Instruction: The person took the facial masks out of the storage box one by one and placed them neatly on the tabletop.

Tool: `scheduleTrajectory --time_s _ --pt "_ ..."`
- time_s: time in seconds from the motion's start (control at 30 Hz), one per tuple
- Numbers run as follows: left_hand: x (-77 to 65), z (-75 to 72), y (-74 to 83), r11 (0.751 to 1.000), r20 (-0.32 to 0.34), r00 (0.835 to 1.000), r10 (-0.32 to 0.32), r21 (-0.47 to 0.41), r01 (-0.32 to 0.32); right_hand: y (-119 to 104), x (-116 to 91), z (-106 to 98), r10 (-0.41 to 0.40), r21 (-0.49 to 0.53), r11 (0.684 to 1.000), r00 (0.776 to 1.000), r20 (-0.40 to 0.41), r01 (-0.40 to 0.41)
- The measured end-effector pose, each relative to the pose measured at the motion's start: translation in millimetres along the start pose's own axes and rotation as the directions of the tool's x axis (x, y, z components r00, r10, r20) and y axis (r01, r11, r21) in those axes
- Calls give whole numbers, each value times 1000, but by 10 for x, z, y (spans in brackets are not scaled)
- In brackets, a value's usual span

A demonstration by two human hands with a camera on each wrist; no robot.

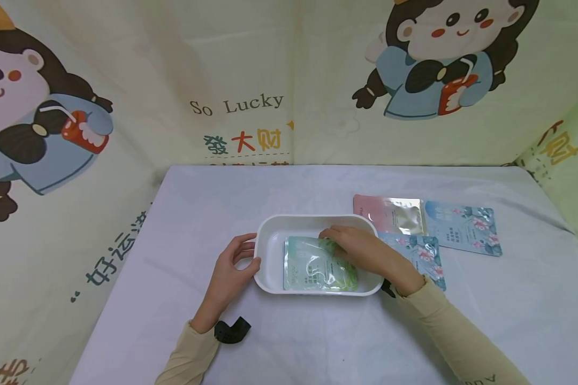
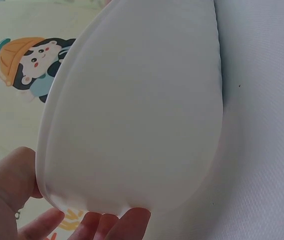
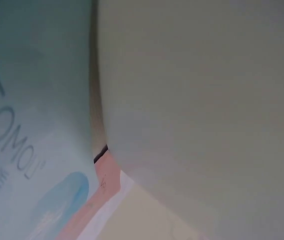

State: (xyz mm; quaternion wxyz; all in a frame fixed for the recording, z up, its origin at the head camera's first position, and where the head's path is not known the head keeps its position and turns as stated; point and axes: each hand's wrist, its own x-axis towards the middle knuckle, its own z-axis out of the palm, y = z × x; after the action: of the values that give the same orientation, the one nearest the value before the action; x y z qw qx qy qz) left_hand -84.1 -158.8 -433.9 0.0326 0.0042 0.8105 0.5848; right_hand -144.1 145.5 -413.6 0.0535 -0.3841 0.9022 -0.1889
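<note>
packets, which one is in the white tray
The green packet: it is the only one seen inside the white tray. The pink-and-silver packet and both blue packets lie outside it.

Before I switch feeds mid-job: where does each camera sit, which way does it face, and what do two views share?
Head: worn on the head, facing forward and down at the white tray and green packet; left hand, right hand and both sleeves show.
Left wrist: on that wrist, facing the tray's outer side close up; part of the left hand shows.
Right wrist: on that wrist, facing a blue packet and pink packet close up; no hand discernible.
Head and left wrist share the tray and left hand.
</note>
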Motion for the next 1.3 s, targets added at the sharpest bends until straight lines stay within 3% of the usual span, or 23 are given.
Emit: scheduleTrajectory --time_s 0.4,0.67,0.97,1.3 --pt "6 9 -1 1000 -6 1000 2 15 -2 -3 -34 -28 -23 -11 1000 998 -55 22" --pt "8 7 -9 1000 -4 1000 2 14 -2 8 -74 -112 -38 104 994 998 -43 42" --pt "1 -4 4 1000 -4 1000 8 5 -8 14 -114 -189 -106 212 969 990 -97 124" --pt "6 -19 -3 1000 10 1000 9 7 -9 5 -164 -277 -57 207 976 994 -88 75"
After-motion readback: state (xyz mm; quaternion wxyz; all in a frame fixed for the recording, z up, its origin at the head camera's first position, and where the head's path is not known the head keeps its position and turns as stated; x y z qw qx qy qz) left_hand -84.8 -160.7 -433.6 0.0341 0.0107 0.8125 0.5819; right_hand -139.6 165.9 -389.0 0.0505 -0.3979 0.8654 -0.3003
